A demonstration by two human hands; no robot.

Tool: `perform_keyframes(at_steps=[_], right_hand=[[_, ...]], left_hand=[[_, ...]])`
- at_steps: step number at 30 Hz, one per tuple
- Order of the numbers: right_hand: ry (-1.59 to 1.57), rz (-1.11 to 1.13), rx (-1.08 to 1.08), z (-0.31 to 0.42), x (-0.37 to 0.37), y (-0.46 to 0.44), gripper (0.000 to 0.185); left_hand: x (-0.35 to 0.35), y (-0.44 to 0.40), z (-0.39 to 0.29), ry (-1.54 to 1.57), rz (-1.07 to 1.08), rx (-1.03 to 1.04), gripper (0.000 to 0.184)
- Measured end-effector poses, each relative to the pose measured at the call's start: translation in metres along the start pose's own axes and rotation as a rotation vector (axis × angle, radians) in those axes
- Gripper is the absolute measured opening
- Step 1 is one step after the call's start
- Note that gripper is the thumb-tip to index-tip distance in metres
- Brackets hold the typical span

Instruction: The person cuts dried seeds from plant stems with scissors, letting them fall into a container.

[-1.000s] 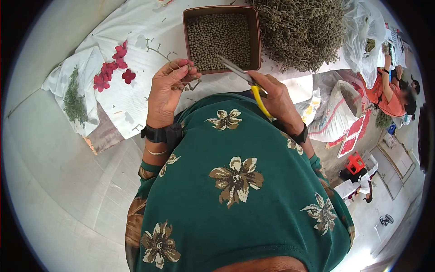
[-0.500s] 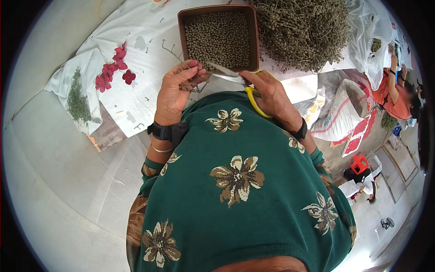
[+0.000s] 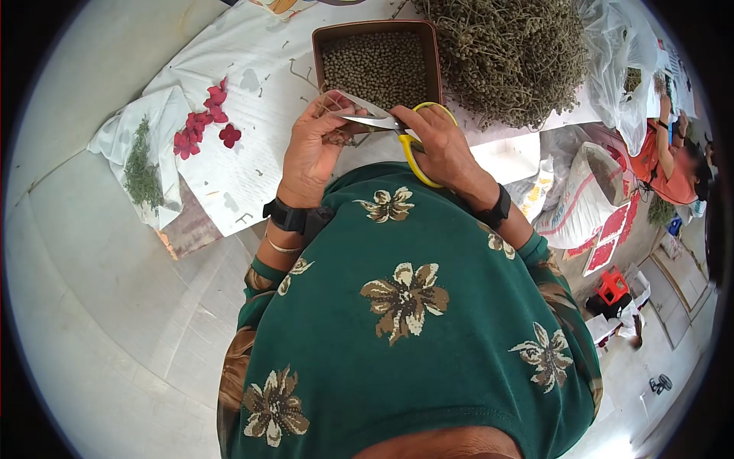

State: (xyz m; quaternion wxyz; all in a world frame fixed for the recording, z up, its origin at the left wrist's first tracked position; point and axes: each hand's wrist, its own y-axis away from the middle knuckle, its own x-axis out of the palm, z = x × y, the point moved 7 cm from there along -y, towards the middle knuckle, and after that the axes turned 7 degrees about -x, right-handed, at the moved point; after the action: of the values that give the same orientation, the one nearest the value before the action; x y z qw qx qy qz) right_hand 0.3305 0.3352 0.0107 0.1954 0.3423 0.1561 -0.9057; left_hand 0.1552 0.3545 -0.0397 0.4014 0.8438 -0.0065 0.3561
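Observation:
My left hand (image 3: 312,145) pinches a thin dried stem (image 3: 339,138) in front of the box, partly hidden by the fingers. In my right hand (image 3: 445,149) is a pair of yellow-handled scissors (image 3: 386,122), their blades spread and reaching to the left hand's fingertips. Just beyond both hands stands a brown square box (image 3: 316,55) holding many small round dried pods (image 3: 375,65). A large heap of dried stems with pods (image 3: 508,57) lies to the right of the box.
Red flowers (image 3: 197,124) and a green sprig (image 3: 141,168) lie on the white cloth (image 3: 252,126) at left. Clear plastic bags (image 3: 619,61) and a white sack (image 3: 582,195) are at right. Farther off are a person in orange (image 3: 669,157) and a red stool (image 3: 612,285).
The scissors' blades have spread apart, where before they were nearly closed. Both hands remain close together. The whole view has shifted slightly.

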Motion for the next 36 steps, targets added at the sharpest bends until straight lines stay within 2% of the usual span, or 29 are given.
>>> perform_keyframes(at_steps=[12,16,20,23,36], right_hand=[[0.063,0.026,-0.007,0.007,0.001,-0.008,0.055],[-0.008,0.036,0.076,-0.006,-0.001,-0.001,0.054],[-0.002,0.056,0.088,-0.006,-0.005,-0.004,0.052],[0.011,0.038,0.0,0.0,-0.007,-0.008,0.049],[-0.009,0.041,0.005,0.009,0.004,-0.017,0.048]], left_hand=[[-0.008,0.003,0.003,-0.03,0.009,-0.067,0.027],[0.002,0.002,0.012,-0.133,0.016,-0.145,0.027],[0.003,0.001,0.01,-0.113,-0.021,-0.098,0.027],[0.003,0.003,0.0,-0.057,-0.052,-0.022,0.03],[0.001,0.003,-0.006,-0.095,-0.03,0.085,0.035]])
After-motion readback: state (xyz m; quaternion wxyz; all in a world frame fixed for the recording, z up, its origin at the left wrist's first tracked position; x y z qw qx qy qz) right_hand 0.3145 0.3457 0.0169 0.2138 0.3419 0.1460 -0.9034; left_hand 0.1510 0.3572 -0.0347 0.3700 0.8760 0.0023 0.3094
